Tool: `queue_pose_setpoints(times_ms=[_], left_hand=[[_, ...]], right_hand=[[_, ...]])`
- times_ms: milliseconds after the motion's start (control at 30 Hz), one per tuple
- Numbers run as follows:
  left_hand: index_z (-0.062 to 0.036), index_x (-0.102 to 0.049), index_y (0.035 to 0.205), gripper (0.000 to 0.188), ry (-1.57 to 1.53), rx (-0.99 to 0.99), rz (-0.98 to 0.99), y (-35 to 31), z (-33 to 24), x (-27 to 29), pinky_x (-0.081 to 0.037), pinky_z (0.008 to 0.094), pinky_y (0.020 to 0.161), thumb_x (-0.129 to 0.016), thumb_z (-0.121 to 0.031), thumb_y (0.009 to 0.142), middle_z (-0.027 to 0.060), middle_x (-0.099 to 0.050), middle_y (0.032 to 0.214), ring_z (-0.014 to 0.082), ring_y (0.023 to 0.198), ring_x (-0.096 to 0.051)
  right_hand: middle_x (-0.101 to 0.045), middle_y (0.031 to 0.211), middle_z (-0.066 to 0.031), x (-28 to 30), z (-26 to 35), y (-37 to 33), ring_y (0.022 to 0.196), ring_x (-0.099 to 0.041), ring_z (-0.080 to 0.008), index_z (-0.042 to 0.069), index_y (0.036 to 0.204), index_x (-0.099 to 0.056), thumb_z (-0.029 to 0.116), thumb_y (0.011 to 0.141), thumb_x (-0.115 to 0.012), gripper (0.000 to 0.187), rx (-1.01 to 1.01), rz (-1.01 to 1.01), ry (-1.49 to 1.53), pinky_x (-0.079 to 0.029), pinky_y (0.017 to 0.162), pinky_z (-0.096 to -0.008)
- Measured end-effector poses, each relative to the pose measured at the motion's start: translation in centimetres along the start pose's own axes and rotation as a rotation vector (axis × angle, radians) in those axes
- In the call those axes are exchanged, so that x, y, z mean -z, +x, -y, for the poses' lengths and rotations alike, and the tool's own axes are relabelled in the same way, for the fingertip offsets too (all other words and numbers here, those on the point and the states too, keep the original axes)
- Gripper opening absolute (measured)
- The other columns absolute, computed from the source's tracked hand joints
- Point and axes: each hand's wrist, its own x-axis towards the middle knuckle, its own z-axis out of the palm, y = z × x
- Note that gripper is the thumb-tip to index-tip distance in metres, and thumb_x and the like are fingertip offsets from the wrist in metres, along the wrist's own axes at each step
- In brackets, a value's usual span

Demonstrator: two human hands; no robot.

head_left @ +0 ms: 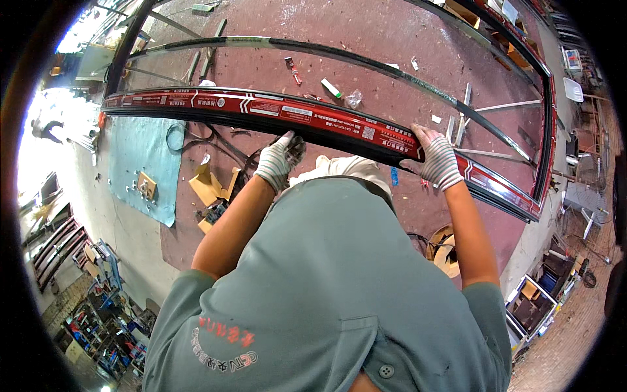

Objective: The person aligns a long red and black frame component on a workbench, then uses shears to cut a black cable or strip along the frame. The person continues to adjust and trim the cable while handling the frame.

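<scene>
I hold a long metal frame bar [215, 104] wrapped in red printed film; it runs from the upper left to the right and bends at a corner [532, 209] into a side bar going up. My left hand [279, 157], in a white knit glove, grips the bar's near edge from below. My right hand [436, 157], gloved too, clasps the bar further right. My grey-green shirt fills the lower middle of the view.
A dark red work surface [379, 39] lies beyond, with a second thin dark bar [366, 62], a red tool [294, 70], a white tube [331, 88] and loose strips. A blue cloth [140, 157] and cardboard scraps [209, 186] lie left; crates stand at the right.
</scene>
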Motion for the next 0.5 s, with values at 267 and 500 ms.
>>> queue_pose_setpoints(times_ms=[267,500], left_hand=[[-0.0173,-0.058,0.13,0.036,-0.753,1.082,0.272,5.4,-0.8,5.5,-0.029,0.0477,0.119,-0.042,-0.037,0.104,0.0026,-0.061,0.136,0.0219,0.132,-0.047],[-0.0223,-0.062,0.114,0.026,-1.299,1.613,0.231,8.8,0.0,6.8,-0.029,0.0461,0.119,-0.044,-0.033,0.099,-0.0036,-0.061,0.136,0.0183,0.13,-0.05]], right_hand=[[-0.057,0.133,-0.0219,-0.3,-0.1,0.0,0.12,-0.056,-0.0391,0.001,0.143,-0.045,0.051,0.067,-0.085,0.099,0.052,-0.016,0.001,-0.042,0.105,-0.0471],[-0.057,0.133,-0.0222,-0.2,0.5,-0.1,0.119,-0.056,-0.0383,0.002,0.143,-0.046,0.056,0.07,-0.081,0.097,0.001,-0.019,-0.071,-0.042,0.104,-0.0468]])
